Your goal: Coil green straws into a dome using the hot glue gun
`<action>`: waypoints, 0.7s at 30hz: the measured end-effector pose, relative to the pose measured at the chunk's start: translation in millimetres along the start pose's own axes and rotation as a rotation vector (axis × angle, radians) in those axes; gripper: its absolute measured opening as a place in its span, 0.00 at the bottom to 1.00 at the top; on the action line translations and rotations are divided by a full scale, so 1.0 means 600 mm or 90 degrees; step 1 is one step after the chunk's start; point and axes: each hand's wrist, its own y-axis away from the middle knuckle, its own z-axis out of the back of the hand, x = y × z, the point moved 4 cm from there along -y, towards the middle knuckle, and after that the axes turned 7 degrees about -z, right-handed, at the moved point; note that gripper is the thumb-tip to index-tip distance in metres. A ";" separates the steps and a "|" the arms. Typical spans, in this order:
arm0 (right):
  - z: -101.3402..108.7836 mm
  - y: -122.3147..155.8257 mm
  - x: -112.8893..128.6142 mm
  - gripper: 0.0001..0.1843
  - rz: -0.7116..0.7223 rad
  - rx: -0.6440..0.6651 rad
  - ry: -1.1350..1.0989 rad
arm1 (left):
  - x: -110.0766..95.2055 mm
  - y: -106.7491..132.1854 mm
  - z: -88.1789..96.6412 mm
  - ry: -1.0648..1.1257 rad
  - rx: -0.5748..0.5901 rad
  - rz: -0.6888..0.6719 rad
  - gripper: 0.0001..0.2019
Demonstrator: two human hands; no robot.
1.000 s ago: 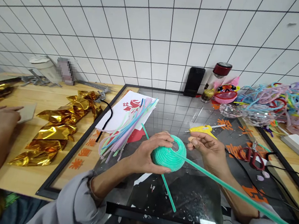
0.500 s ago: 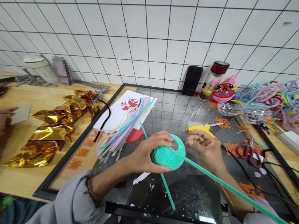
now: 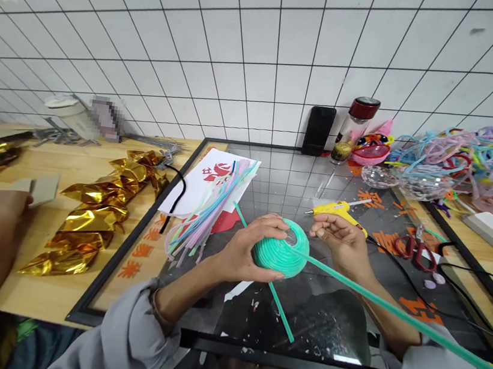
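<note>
Green coil (image 3: 280, 257): a rounded, spiral-wound piece above the tabletop (image 3: 274, 182), centred between the two hands.
Trailing strand (image 3: 398, 309): runs from the coil down across the right forearm.
Left hand (image 3: 247, 251): grasps the coil from its left side, thumb below, fingers above.
Right hand (image 3: 342, 242): fingers curled toward the thumb, just beside the coil's right edge; whether anything is held cannot be told.
Green stem (image 3: 282, 315): slants below the coil, its middle hidden.
Multicoloured bundle (image 3: 204, 227): left of the coil, partly over white paper (image 3: 192, 186).
Scissors (image 3: 419, 253): red-handled, right of the right hand.
Glue gun (image 3: 337, 210): yellow, just beyond the right hand.
Phone (image 3: 318, 131): upright by the tiled wall (image 3: 256, 40), beside a lidded jar (image 3: 354, 132).
</note>
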 end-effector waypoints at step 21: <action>-0.014 0.028 0.016 0.10 0.147 -0.011 0.081 | -0.007 -0.009 0.002 -0.006 0.007 0.003 0.32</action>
